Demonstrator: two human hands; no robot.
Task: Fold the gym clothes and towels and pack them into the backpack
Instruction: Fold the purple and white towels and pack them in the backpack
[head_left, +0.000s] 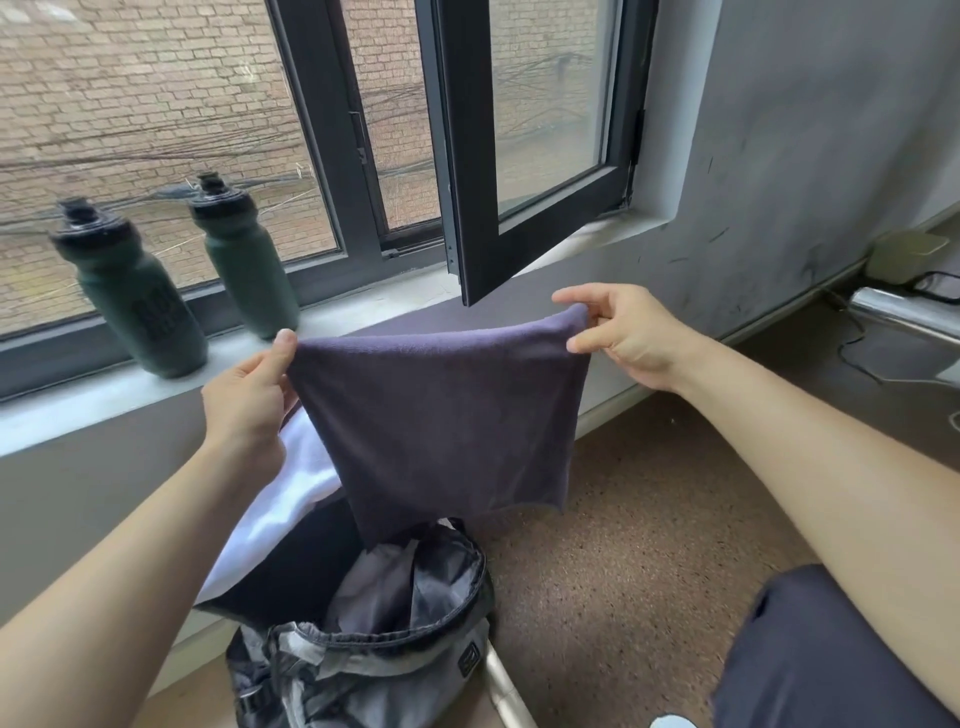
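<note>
A dark purple towel (441, 415) hangs folded in the air above the backpack. My left hand (249, 395) pinches its upper left corner and my right hand (618, 332) pinches its upper right corner. The grey and black backpack (374, 649) stands open on the floor below, with grey fabric showing inside its mouth. A white garment (280, 499) lies behind the towel, draped over a dark cloth (280, 571) beside the backpack.
Two dark green bottles (130, 291) (244, 260) stand on the window sill (78, 400). An open window sash (519, 156) juts in above the towel. A chrome bar (904, 312) and cables lie at the right. Brown speckled floor (649, 545) spreads to the right of the backpack.
</note>
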